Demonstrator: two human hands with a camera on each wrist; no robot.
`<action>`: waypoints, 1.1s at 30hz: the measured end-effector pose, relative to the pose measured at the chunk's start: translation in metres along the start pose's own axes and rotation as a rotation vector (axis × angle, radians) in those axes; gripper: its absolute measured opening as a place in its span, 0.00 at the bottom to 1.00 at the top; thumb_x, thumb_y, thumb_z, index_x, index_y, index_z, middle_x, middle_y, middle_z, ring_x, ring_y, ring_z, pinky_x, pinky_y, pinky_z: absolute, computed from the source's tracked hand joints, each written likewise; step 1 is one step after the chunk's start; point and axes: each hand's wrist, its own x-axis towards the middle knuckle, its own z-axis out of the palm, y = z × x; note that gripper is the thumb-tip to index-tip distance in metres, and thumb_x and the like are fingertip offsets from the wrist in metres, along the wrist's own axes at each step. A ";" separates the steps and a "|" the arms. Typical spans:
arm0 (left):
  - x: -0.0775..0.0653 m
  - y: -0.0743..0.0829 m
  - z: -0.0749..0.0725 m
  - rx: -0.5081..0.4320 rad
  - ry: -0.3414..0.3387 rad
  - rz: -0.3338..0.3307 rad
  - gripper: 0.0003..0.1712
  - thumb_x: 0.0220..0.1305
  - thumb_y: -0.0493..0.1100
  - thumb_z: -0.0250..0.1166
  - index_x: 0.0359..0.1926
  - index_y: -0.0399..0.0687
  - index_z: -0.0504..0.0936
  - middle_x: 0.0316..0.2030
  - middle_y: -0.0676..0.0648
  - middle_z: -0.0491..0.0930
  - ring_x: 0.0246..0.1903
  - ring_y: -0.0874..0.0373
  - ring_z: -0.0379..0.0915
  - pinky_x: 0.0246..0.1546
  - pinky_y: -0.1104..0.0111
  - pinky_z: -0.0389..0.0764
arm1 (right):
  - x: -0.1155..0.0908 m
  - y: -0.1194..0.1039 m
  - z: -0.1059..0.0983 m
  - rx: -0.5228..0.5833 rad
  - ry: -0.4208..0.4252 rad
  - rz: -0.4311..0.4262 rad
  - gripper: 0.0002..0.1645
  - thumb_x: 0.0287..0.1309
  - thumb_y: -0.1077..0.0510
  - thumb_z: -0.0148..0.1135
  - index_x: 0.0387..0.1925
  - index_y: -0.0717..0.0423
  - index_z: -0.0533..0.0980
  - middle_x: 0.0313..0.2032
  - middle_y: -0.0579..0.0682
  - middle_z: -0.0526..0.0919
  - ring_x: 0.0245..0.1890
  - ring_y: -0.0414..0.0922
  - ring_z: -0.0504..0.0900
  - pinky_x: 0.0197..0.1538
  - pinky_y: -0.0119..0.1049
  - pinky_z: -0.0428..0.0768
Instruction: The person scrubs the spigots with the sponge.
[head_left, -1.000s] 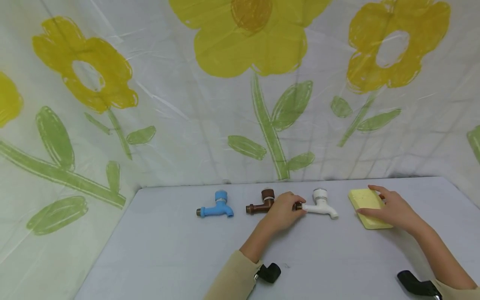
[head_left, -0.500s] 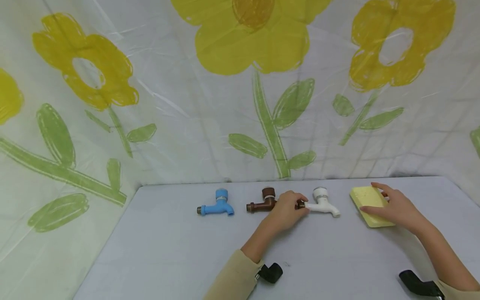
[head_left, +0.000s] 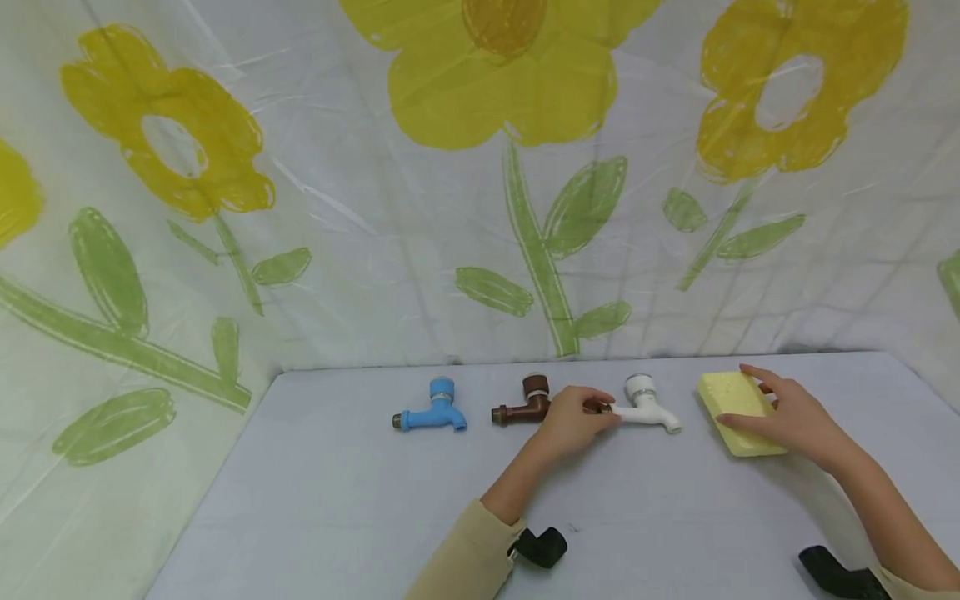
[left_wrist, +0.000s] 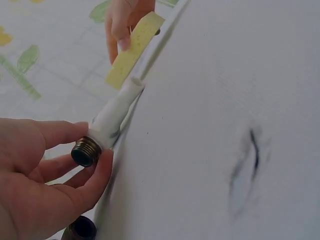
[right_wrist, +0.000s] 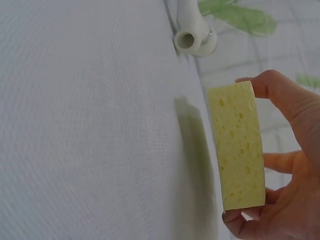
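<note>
A white plastic tap [head_left: 641, 410] lies toward the back of the table, its spout pointing right. My left hand [head_left: 572, 423] pinches its inlet end between thumb and fingertips, just behind the brass threads [left_wrist: 86, 151] that show in the left wrist view. To the right, my right hand [head_left: 798, 423] grips a yellow sponge [head_left: 731, 404] by its edges. In the right wrist view the sponge's porous side [right_wrist: 237, 145] faces the camera, and its shadow falls on the cloth apart from it. Some fingers of the right hand are hidden behind the sponge.
A brown tap [head_left: 528, 407] lies left of the white one, partly covered by my left hand. Farther left is a blue tap [head_left: 435, 417]. The white-covered table [head_left: 315, 500] ends at a flower-printed curtain [head_left: 375, 275]. Black wrist devices [head_left: 543, 547] stick out by both sleeves.
My left hand and the white tap have shifted very slightly right. The right hand keeps its hold on the sponge almost unmoved; the brown and blue taps stay put.
</note>
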 end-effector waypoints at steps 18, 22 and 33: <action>0.000 -0.003 0.022 -0.701 0.089 -0.219 0.15 0.69 0.23 0.64 0.55 0.19 0.81 0.47 0.36 0.84 0.47 0.46 0.87 0.50 0.64 0.89 | -0.002 -0.022 0.027 -0.003 0.062 -0.108 0.52 0.58 0.48 0.77 0.72 0.74 0.65 0.57 0.80 0.73 0.48 0.67 0.80 0.41 0.47 0.80; 0.002 -0.006 0.023 -0.734 0.102 -0.211 0.15 0.69 0.23 0.65 0.55 0.19 0.82 0.46 0.35 0.85 0.46 0.45 0.87 0.50 0.63 0.89 | -0.004 -0.026 0.029 -0.010 0.085 -0.119 0.51 0.57 0.49 0.78 0.71 0.74 0.65 0.57 0.81 0.73 0.48 0.69 0.80 0.42 0.52 0.81; 0.001 -0.003 0.024 -0.867 0.139 -0.205 0.17 0.66 0.21 0.66 0.55 0.19 0.82 0.42 0.39 0.86 0.42 0.51 0.87 0.52 0.59 0.89 | -0.009 -0.035 0.020 -0.013 0.129 -0.125 0.51 0.60 0.50 0.77 0.73 0.73 0.64 0.59 0.81 0.73 0.48 0.68 0.79 0.41 0.52 0.81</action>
